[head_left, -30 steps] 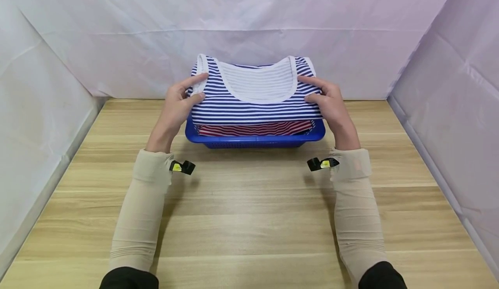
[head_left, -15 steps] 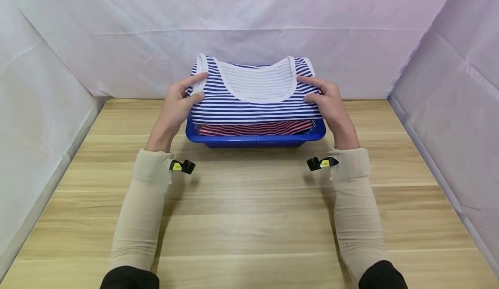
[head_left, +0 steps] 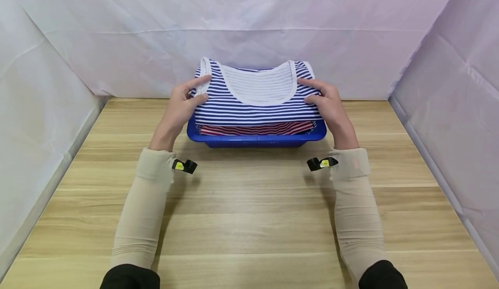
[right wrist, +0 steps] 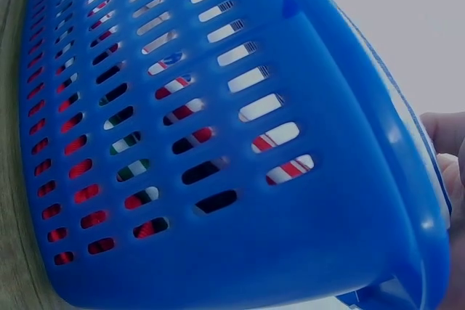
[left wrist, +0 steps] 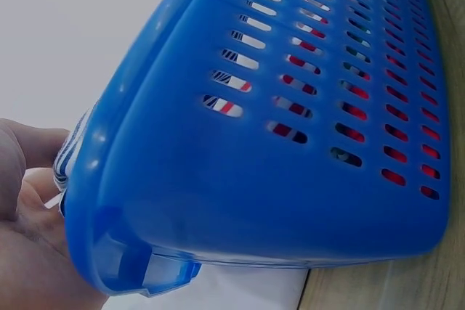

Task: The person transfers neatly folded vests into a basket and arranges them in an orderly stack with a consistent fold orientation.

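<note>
A folded blue-and-white striped tank top [head_left: 255,113] with a white-trimmed scoop neck lies over a blue plastic basket [head_left: 255,140]. At its left side my left hand [head_left: 178,109] holds the cloth, thumb and index finger on top, the other fingers hidden. On the right side my right hand [head_left: 330,106] grips it in the same way. Under the tank top, a red-striped cloth [head_left: 255,129] shows inside the basket. In the left wrist view a strip of the striped tank top [left wrist: 70,154] lies between my fingers beside the basket rim.
The basket stands on a wood-grain table [head_left: 253,219], close to the white sheet [head_left: 249,16] hung behind. White sheets also wall off both sides. Through the basket's slots [right wrist: 138,170] red, white and green fabric is visible.
The tank top's upper edge has sunk a little, and its left side has shifted slightly right with my left hand. My right hand is almost still, and both keep hold of the cloth.
</note>
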Available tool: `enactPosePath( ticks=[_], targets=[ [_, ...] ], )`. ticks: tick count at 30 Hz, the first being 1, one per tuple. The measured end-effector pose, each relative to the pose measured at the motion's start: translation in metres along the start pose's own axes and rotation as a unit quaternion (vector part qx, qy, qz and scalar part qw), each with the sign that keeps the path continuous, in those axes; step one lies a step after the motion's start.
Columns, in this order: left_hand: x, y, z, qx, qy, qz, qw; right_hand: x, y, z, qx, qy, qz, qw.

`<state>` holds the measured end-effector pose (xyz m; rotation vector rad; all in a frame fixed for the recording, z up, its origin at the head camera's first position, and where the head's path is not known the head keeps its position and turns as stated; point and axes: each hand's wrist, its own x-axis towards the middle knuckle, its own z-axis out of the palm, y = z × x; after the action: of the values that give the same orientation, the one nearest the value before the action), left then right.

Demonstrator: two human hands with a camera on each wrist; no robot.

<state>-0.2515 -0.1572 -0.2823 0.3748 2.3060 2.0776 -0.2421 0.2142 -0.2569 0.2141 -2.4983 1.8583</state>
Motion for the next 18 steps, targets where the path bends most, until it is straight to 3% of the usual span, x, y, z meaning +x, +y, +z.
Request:
enactPosePath(
  ticks=[18],
  targets=[
    [-0.0020,-0.0013,0.0015,0.015,-0.004,-0.013,0.9998,0.0007,0.0002,0.0028,-0.016,-0.001,0.011,1.000]
  ],
)
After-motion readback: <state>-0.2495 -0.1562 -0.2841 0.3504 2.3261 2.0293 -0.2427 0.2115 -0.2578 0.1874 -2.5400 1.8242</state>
